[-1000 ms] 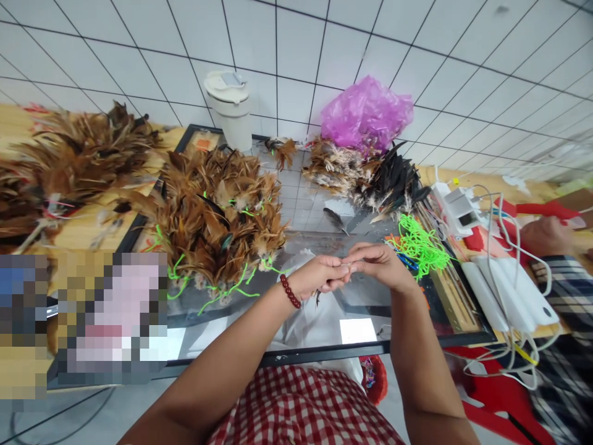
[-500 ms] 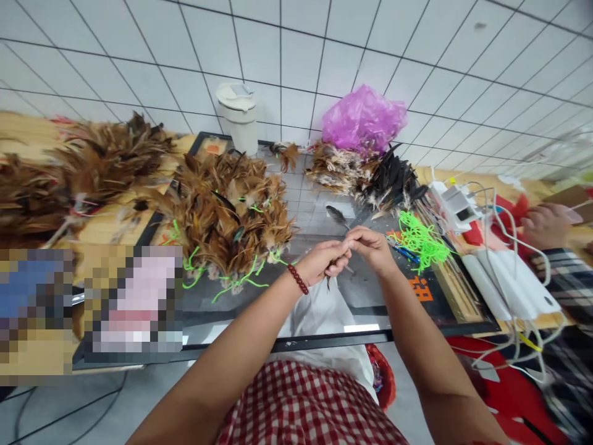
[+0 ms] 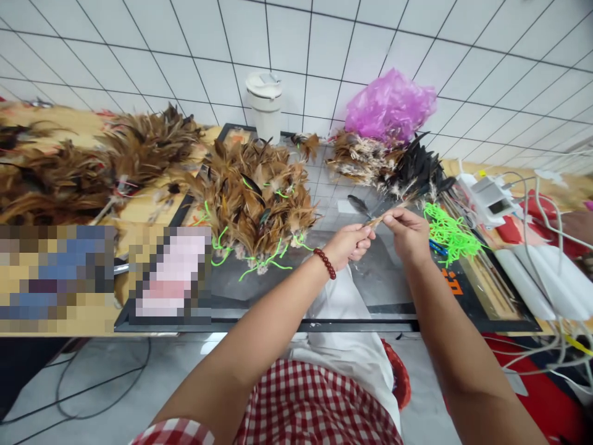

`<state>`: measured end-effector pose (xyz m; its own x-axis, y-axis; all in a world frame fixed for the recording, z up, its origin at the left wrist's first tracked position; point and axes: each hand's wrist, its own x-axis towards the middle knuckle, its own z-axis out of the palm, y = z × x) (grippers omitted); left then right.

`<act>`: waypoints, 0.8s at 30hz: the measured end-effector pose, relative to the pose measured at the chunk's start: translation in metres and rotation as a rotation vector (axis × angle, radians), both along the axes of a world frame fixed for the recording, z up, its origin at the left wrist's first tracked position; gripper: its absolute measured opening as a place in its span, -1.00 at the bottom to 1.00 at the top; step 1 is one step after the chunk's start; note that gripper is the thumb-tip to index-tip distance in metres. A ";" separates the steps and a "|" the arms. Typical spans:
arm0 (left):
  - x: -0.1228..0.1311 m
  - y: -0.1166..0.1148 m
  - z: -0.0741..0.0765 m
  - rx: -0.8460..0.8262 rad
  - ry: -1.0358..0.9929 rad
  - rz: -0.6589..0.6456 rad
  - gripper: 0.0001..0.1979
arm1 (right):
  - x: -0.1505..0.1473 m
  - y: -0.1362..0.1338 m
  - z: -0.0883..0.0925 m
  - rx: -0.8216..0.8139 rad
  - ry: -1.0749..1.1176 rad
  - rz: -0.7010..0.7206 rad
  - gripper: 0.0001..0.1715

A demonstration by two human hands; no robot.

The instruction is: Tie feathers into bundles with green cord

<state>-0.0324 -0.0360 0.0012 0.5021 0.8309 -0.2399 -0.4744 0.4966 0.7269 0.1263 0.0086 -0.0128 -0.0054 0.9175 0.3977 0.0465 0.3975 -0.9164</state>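
Note:
My left hand [image 3: 353,245], with a dark red bead bracelet at the wrist, is closed on the lower end of a slim brown feather [image 3: 376,220]. The fingertips of my right hand [image 3: 408,233] pinch the same feather from the other side. Both hands are above the dark glass-like board [image 3: 384,290]. Just beyond them lies a dark single feather [image 3: 358,204]. Left of my hands is a large pile of brown feather bunches [image 3: 259,204], several tied with bright green string. Loose green strings [image 3: 451,235] and a blue tool-like item [image 3: 438,248] lie right of my right hand.
A pink plastic bag [image 3: 391,105] rests on pale and black feathers [image 3: 417,164] at the back. A white lidded cup [image 3: 265,108] stands by the tiled wall. More brown feathers [image 3: 65,176] spread at far left. White power adapters [image 3: 488,198] with cables sit at right.
My hands have drawn slightly apart, and the brown feather now shows between them. The whole view has shifted, so things appear farther right. The co-worker's hand at right is mostly out of sight.

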 end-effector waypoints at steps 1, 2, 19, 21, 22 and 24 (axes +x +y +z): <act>0.001 0.000 0.000 0.003 0.013 0.004 -0.79 | 0.001 0.001 0.001 -0.004 0.010 -0.003 -0.89; 0.001 -0.001 0.001 0.005 0.028 0.012 -0.78 | 0.003 0.003 0.002 -0.004 0.038 -0.010 -0.88; 0.004 0.013 -0.006 0.187 0.179 0.501 -0.76 | -0.007 -0.017 0.029 0.099 -0.405 0.337 -0.70; 0.004 0.012 -0.009 0.207 0.198 0.475 -0.73 | -0.011 -0.018 0.026 0.147 -0.415 0.241 -0.71; 0.005 0.012 -0.009 0.220 0.215 0.460 -0.72 | -0.011 -0.017 0.025 0.154 -0.409 0.194 -0.73; 0.005 0.012 -0.011 0.261 0.258 0.434 -0.69 | -0.008 -0.014 0.022 0.143 -0.390 0.134 -0.76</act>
<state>-0.0272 -0.0243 -0.0094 0.0541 0.9962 -0.0684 -0.3855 0.0840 0.9189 0.1185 -0.0059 0.0092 -0.2959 0.8341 0.4654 0.3171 0.5454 -0.7759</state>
